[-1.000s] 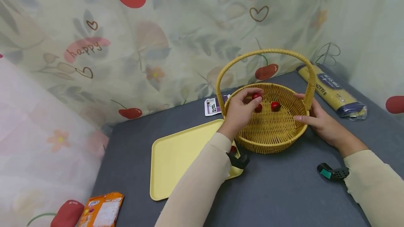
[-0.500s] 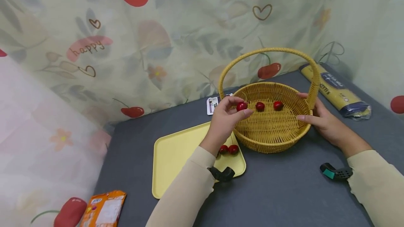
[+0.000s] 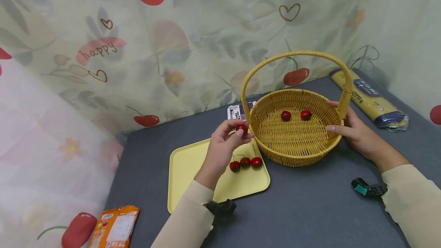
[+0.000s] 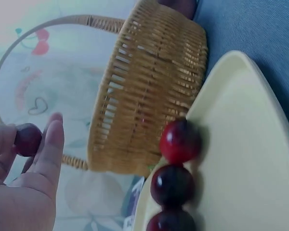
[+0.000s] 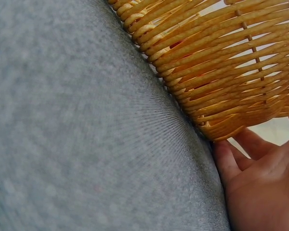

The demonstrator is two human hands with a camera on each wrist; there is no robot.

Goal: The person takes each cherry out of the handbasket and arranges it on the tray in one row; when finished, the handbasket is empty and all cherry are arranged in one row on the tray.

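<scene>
My left hand [image 3: 223, 146] pinches a dark red cherry [image 3: 242, 129] between thumb and fingers, held above the back right part of the yellow tray [image 3: 189, 177]. Three more cherries lie in a row on that tray, the rightmost cherry [image 3: 256, 162] by its right edge; in the left wrist view the row [image 4: 172, 185] looks large and close. Two cherries sit inside the woven basket [image 3: 293, 156], one of them a cherry [image 3: 305, 115] toward the back. My right hand [image 3: 358, 135] grips the basket's right side, thumb over the rim and fingers behind by the handle base.
A yellow spaghetti pack [image 3: 372, 100] lies behind the basket at the right. A small white and purple packet [image 3: 236, 112] is behind the tray. An orange packet [image 3: 115, 227] lies at the table's front left. Printed cloth hangs along the back.
My left hand has drawn back leftward from over the basket to over the tray, with a cherry still pinched. The tray's cherries have come into sight. My right hand keeps its grip.
</scene>
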